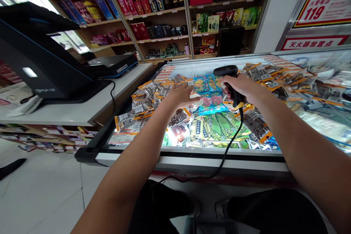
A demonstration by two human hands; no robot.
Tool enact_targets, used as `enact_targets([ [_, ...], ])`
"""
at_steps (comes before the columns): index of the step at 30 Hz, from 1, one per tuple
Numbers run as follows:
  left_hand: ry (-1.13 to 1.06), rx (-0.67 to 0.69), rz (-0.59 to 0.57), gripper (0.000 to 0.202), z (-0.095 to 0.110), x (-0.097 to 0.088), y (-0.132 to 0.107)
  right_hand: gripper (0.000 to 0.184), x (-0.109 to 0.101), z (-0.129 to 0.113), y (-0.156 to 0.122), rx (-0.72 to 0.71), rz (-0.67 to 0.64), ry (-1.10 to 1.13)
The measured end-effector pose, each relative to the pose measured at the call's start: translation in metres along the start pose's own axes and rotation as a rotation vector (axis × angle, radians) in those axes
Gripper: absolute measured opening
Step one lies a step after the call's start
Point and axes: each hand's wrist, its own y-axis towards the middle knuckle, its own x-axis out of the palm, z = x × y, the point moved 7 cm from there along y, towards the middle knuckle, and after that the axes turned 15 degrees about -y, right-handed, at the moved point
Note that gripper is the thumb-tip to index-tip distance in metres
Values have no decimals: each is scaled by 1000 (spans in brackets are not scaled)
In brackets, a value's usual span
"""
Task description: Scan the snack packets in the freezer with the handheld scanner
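Note:
My right hand point(237, 87) is wrapped round the handle of a black barcode scanner point(225, 70), its head to the upper left. A black cable point(233, 137) hangs from the handle and runs down over the freezer's front edge. My left hand point(181, 97) is open, palm down with fingers spread, above several clear snack packets point(146, 98) with orange edges. Whether its fingertips touch them I cannot tell. Between the hands show blue packs point(210, 106), and nearer me lie green packs point(219, 126) and a round tub point(179, 131).
The chest freezer point(175, 160) has a dark front edge. More orange-edged packets point(263, 75) lie at the right. A counter point(79, 111) at the left carries a black checkout terminal point(46, 65) and a scale point(112, 64). Stocked shelves point(161, 12) stand behind.

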Motion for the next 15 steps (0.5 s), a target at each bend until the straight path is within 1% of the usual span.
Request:
enact_targets([
  [2,42,-23,58,81,-3,-2,1,33,-18,-3,-2,-18,173,-139],
  [3,65,-31,78,81,-4,-2,1,34,-26,-5,-4,-17,250,-246],
  [4,87,-43,93,81,-5,-1,1,36,-30,-7,-6,-13,299,-373],
  [5,106,-57,107,81,-6,0,2,39,-31,-8,-7,-6,317,-505],
  [7,138,-86,140,83,-8,2,1,45,-27,-10,-8,9,280,-728],
  [9,156,-79,178,84,-4,2,1,46,-18,-10,-9,7,199,-829],
  [11,131,-2,161,80,7,4,1,47,-10,-9,-10,-2,131,-830],
  [13,46,128,81,72,25,10,0,50,-2,-9,-9,-35,67,-779],
  [15,-64,233,0,69,43,15,-3,50,6,-11,-6,-113,19,-669],
])
